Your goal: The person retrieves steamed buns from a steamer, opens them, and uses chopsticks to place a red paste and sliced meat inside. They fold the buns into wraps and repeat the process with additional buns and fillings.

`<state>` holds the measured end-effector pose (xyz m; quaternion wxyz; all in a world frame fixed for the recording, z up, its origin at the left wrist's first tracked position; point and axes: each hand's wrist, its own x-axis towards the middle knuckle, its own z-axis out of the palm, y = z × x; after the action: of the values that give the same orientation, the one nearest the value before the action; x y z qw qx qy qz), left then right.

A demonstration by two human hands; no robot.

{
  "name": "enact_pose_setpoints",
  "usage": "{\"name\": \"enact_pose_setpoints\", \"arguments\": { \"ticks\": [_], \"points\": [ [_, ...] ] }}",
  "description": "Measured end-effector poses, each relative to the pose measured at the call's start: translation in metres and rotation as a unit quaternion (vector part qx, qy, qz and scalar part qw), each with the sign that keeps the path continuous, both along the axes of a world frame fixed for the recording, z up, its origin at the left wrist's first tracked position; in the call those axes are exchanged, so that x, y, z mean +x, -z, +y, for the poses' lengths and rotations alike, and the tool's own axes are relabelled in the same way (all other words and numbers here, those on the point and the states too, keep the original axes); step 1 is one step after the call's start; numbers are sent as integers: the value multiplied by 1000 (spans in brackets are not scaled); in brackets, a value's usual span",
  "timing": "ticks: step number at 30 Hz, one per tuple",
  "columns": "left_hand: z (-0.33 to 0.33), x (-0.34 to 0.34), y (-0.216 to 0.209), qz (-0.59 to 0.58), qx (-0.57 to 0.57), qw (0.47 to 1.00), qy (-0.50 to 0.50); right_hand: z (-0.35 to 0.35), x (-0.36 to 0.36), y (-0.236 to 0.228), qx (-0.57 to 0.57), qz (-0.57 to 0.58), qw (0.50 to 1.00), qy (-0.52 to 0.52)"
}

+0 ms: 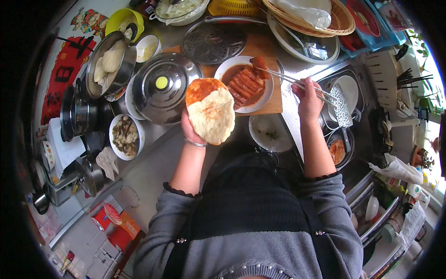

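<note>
My left hand (193,129) holds up a round, pale flatbread (213,118); its upper part is smeared with red sauce. Closed around a pair of long metal chopsticks (289,79), my right hand (310,101) is to the right of a white plate (268,96). On that plate, reddish-brown slices of what looks like braised meat (246,86) lie in a row in sauce. At the plate's upper right edge, the chopstick tips meet one raised reddish slice (259,68). Under the plate is a wooden board (275,104).
A steel pot lid with a yellow knob (161,83) is left of the flatbread. Beyond it stands a pot of pale dough pieces (110,65). A bowl of mixed food (125,136) sits at left. A cleaver (341,109) lies by the sink at right. A glass bowl (271,132) is near my body.
</note>
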<state>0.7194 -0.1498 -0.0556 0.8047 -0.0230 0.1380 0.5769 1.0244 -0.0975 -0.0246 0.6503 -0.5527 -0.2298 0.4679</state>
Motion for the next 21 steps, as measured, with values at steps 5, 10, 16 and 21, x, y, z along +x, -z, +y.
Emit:
{"name": "enact_pose_setpoints", "arguments": {
  "ticks": [5,10,16,21],
  "points": [
    [10,5,8,58,-69,996,-28,-6,10,-11,28,75,997,8],
    [31,23,14,-76,29,996,28,-12,24,-51,30,77,995,-57],
    [49,47,7,-141,10,981,131,-1,19,-103,-32,27,975,-217],
    [38,61,-8,-64,15,986,156,18,5,-129,-86,-158,936,-303]
  ]
}}
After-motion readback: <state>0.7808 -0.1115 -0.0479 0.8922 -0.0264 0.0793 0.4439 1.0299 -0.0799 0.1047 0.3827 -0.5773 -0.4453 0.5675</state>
